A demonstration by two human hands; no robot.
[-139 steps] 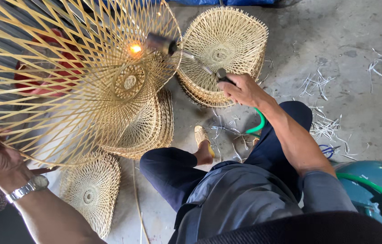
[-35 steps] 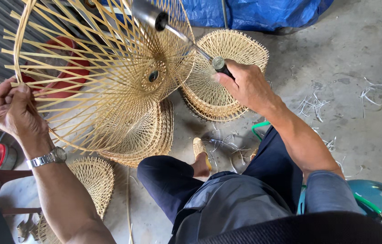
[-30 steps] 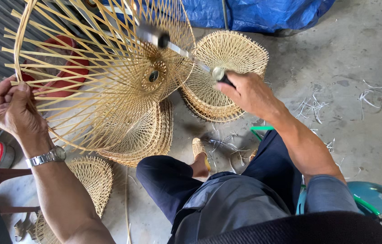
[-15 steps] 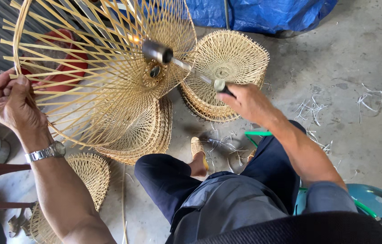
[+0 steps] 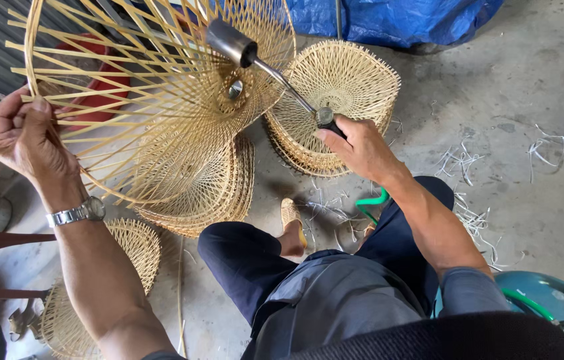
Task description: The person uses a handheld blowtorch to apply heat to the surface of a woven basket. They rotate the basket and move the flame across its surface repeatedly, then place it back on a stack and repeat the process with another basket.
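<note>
Your left hand (image 5: pixel 19 137) grips the woven basket frame (image 5: pixel 155 100) rim. Your right hand (image 5: pixel 355 143) is closed round the metal torch (image 5: pixel 265 67), pointing inside. Next, turn the frame slowly.

The left hand (image 5: pixel 19 137) is raised at the left edge of the frame, fingers curled and pinched shut, forearm running down to the lower left. The right hand (image 5: pixel 355 147) sits at centre, fist closed, arm stretching back toward the lower right.
</note>
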